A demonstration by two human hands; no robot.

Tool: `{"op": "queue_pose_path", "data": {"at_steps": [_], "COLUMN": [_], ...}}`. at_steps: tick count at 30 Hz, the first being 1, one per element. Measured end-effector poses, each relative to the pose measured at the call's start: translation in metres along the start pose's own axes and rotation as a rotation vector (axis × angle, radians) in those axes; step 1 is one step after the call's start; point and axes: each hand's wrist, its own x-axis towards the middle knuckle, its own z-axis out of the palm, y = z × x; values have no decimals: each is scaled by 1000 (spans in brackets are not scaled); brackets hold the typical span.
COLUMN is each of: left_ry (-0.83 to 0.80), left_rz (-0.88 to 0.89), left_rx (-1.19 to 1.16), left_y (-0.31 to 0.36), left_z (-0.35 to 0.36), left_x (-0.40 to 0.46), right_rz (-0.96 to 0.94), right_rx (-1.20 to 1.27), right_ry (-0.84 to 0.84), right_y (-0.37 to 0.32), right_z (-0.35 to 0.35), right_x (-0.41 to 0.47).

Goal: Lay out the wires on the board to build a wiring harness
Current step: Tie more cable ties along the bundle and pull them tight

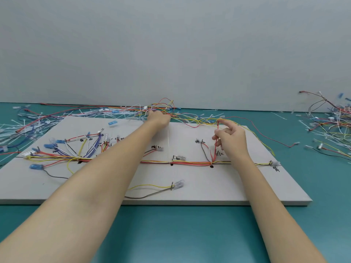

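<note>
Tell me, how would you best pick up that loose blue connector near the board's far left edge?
Probably pinch the blue connector across its long sides, coming from above. It lies flat and alone on the board, with bare surface around it, so fingers fit either side.

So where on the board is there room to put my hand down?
The board's near right corner is bare, between the main wire bundle and the front edge, right of the clear connector. It's crowded at the left fan of wires and the far wire pile, where the left hand reaches.
</note>
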Motion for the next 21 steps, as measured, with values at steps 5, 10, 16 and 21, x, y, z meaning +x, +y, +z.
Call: {"op": "queue_pose_path", "data": {"at_steps": [5,10,16,21], "left_ry": [1,223,391,303], "left_rz": [95,113,104,146], "left_rx": [-49,-26,-33,3], "left_y": [-7,-12,-9,-5], "left_z": [3,7,-6,-12], "left_x": [-2,-12,-26,-29], "right_rz": [94,135,209,150], "right_rx": [-298,-579,-305,-47], "right_ry": [5,98,-25,-151], "right_y": [10,17,11,-7], "right_z": [-7,-17,-19,-14], "right_x": [10,13,12,1]}}
